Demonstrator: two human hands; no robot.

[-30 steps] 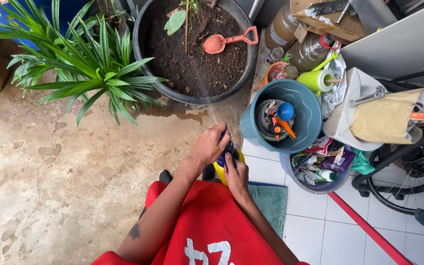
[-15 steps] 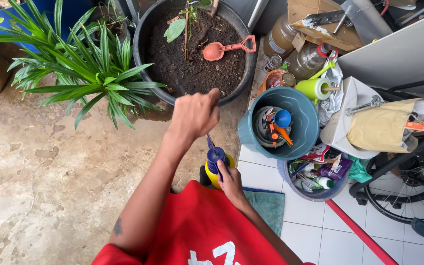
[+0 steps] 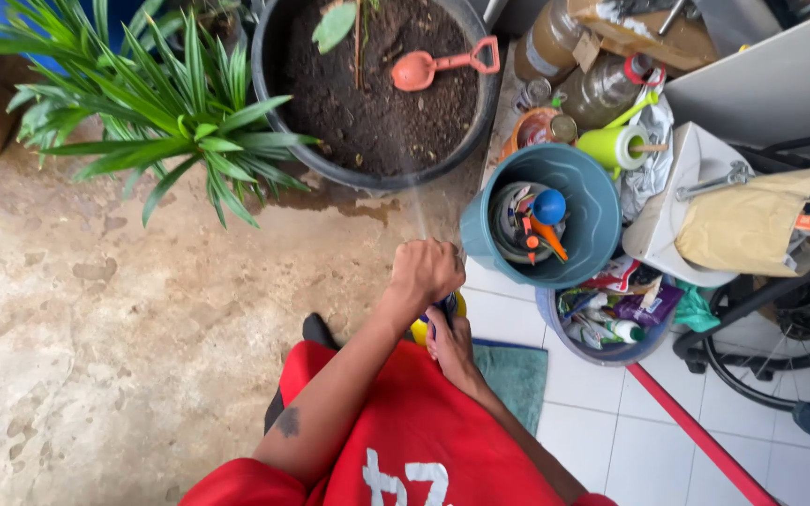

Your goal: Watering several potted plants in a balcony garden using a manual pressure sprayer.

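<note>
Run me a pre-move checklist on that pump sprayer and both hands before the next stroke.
1. Left hand closed over the pump handle on top: ok.
2. Right hand bracing the yellow sprayer bottle: ok.
3. Bottle standing upright: cannot tell, hands hide most of it.
4. Spray stream aimed at the black soil pot: ok, a thin jet runs towards it.
5. Teal bucket clear of the stream: ok, it stands to the side.
6. Fill level: cannot tell.
</note>
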